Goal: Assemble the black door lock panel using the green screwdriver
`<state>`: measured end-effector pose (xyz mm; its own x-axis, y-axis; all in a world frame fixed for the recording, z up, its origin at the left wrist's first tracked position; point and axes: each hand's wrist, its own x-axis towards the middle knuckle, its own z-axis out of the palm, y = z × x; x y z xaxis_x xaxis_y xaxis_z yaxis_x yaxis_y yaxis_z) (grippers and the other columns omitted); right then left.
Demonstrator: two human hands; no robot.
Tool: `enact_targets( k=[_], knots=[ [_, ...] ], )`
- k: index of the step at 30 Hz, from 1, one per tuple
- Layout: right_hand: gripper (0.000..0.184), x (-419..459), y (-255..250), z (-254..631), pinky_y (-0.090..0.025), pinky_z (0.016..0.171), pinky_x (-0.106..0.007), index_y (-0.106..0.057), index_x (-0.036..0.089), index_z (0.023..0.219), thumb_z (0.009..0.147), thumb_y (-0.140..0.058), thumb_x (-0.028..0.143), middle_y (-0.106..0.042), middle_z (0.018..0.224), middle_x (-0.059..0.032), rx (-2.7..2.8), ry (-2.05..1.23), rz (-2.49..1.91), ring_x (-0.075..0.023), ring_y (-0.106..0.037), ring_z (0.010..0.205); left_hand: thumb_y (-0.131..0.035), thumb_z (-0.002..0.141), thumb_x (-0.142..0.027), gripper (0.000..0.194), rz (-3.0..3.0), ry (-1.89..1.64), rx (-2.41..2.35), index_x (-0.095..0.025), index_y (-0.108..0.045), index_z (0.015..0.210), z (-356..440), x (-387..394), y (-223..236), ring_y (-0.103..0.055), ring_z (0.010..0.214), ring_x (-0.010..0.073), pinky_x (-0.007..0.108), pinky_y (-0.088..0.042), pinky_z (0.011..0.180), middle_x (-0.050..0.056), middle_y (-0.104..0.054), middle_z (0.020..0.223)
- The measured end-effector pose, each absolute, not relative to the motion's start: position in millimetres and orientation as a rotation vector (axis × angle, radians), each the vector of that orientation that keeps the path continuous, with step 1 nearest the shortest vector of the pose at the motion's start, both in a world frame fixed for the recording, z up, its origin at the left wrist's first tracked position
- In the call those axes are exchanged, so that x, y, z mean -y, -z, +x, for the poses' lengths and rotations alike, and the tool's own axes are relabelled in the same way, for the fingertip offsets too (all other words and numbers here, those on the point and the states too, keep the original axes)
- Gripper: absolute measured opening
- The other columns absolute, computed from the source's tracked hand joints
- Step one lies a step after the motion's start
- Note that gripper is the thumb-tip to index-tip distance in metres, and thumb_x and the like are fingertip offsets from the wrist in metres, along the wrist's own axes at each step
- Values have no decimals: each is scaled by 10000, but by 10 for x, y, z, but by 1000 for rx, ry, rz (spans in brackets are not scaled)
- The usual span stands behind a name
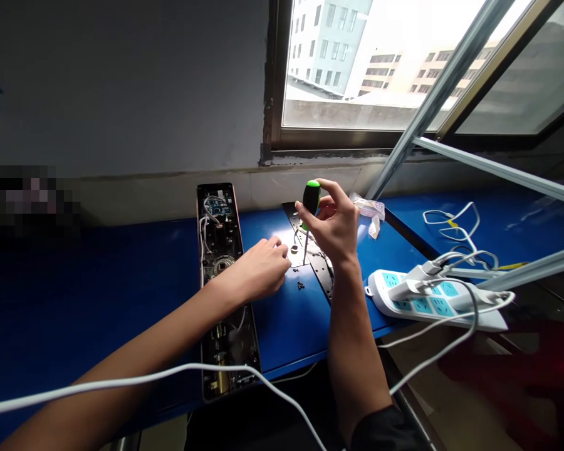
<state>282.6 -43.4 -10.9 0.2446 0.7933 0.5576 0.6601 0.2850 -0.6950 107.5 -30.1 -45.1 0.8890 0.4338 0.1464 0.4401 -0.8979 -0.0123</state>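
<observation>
White cable (197,366) foremost; blue table (286,332) below window (366,69) — right hand (334,222) grips screwdriver (312,198), left hand (263,269) curled (hold unclear).

So it's just one head cam, worn up top and looking forward and down over the glossy blue tabletop (286,332). Pretty close in: the wearer's bare left hand (263,269) and bare right hand (334,219) sit mid-frame. It's wide too, catching the brown-framed glass window (380,113) upper right and the flat dark-grey wall (122,88) upper left.
</observation>
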Motion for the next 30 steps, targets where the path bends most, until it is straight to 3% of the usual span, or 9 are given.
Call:
enact_targets(
  k=[5, 11, 17, 21, 30],
  knots=[
    [356, 420, 148, 2868, -523, 637, -283, -604, 252, 1227, 899, -648, 383, -678, 807, 14, 1485, -177, -1448, -136, -584, 610, -598, 871, -97, 196, -3071, 340, 624, -199, -752, 804, 1186, 200, 583, -612, 965, 313, 423, -514, 786, 109, -685, 894],
    [343, 397, 198, 2890, -513, 641, -274, -611, 268, 1206, 891, -663, 391, -669, 796, 26, 1497, -191, -1426, -129, -554, 598, -621, 871, -125, 209, -3008, 221, 604, -218, -790, 949, 1202, 176, 661, -609, 996, 330, 422, -508, 751, 141, -691, 1096],
    [330, 408, 187, 2872, -499, 636, -257, -608, 262, 1192, 887, -675, 367, -666, 770, 38, 1526, -251, -1369, -118, -554, 585, -635, 884, -141, 169, -3043, 195, 607, -216, -783, 914, 1138, 203, 633, -602, 1041, 320, 421, -518, 817, 119, -686, 1000],
    [327, 393, 197, 2854, -488, 625, -245, -600, 266, 1184, 879, -678, 357, -662, 769, 46, 1560, -304, -1366, -110, -540, 580, -643, 890, -169, 166, -3003, 122, 599, -206, -788, 961, 1109, 223, 642, -605, 1089, 337, 430, -526, 828, 135, -686, 1074],
    [340, 456, 115, 2790, -522, 614, -264, -583, 284, 1212, 898, -665, 386, -638, 774, 40, 1521, -308, -1405, -126, -586, 606, -628, 908, -114, 188, -3054, 438, 674, -195, -779, 985, 993, 327, 516, -595, 1200, 331, 495, -550, 974, 130, -706, 1115]
  ],
)
